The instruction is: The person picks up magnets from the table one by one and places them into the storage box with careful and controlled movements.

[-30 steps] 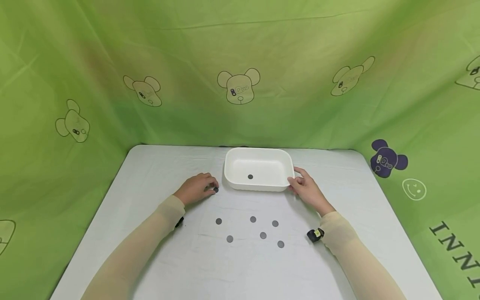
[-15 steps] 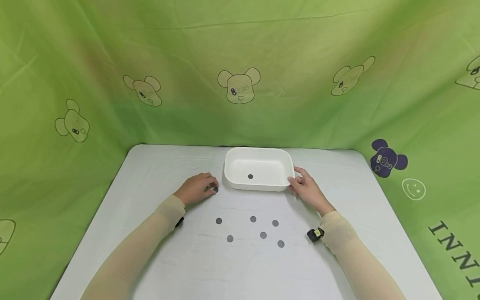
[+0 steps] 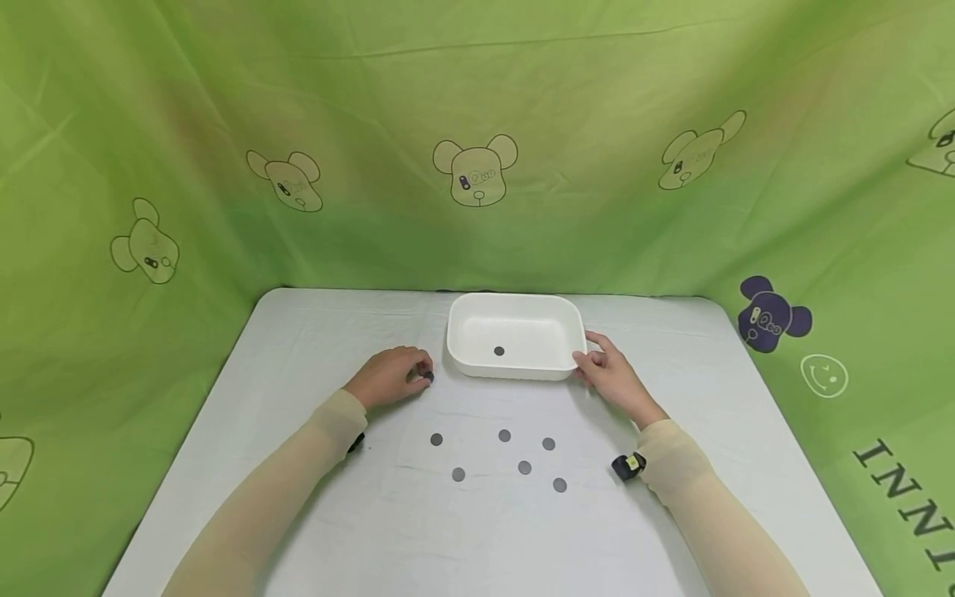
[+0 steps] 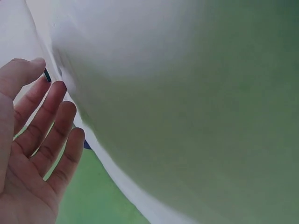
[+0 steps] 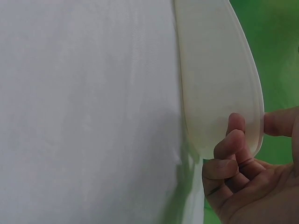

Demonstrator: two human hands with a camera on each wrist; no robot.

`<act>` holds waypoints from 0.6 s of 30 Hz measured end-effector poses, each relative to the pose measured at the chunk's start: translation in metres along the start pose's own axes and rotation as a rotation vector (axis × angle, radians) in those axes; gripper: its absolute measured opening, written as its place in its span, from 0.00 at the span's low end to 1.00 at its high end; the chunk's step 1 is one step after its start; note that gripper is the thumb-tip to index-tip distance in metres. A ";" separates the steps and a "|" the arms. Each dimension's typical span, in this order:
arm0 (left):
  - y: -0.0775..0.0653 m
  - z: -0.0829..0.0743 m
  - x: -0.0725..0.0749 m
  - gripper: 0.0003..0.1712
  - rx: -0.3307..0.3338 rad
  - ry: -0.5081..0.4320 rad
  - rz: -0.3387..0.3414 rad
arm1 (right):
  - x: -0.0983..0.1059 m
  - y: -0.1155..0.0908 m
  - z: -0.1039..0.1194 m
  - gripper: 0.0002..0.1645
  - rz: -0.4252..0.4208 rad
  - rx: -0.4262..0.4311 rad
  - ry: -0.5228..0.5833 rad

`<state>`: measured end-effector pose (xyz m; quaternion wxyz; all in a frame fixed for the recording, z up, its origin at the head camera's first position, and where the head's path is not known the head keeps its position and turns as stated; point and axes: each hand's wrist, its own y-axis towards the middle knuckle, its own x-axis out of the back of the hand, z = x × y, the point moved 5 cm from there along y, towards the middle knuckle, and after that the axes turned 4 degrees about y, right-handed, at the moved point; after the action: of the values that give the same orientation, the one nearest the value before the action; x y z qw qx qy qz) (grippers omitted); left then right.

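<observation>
Between its thumb and index finger, my left hand (image 3: 390,377) pinches a small dark grey disc (image 3: 429,376), just left of a white rectangular tub (image 3: 515,373). In the left wrist view the disc (image 4: 47,75) shows edge-on at the thumb tip, the other fingers loosely bent. My right hand (image 3: 613,380) grips the tub's right front corner; in the right wrist view, fingers (image 5: 229,144) bend against the outside of the tub wall (image 5: 215,70) and one digit lies at the rim. One dark disc (image 3: 499,351) lies on the tub floor.
Several grey discs lie scattered on the white-covered table (image 3: 358,531) in front of the tub, among them one disc (image 3: 436,439) at the left and another disc (image 3: 559,485) at the right. A green printed curtain (image 3: 477,249) encloses the back and sides.
</observation>
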<state>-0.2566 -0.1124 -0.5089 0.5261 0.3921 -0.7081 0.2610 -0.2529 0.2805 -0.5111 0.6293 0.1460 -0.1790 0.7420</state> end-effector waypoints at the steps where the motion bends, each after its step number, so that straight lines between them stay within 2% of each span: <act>1: 0.000 0.000 0.000 0.07 0.000 -0.004 -0.005 | 0.000 0.000 0.000 0.42 0.000 0.000 -0.001; 7: 0.000 0.000 0.003 0.08 0.008 -0.048 -0.023 | 0.001 -0.001 -0.001 0.42 0.000 -0.007 0.010; 18: 0.001 0.000 0.022 0.10 0.090 -0.113 -0.059 | 0.001 0.001 0.000 0.41 0.006 -0.002 0.020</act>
<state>-0.2607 -0.1179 -0.4878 0.4748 0.4500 -0.7123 0.2543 -0.2538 0.2812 -0.5106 0.6291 0.1375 -0.1740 0.7451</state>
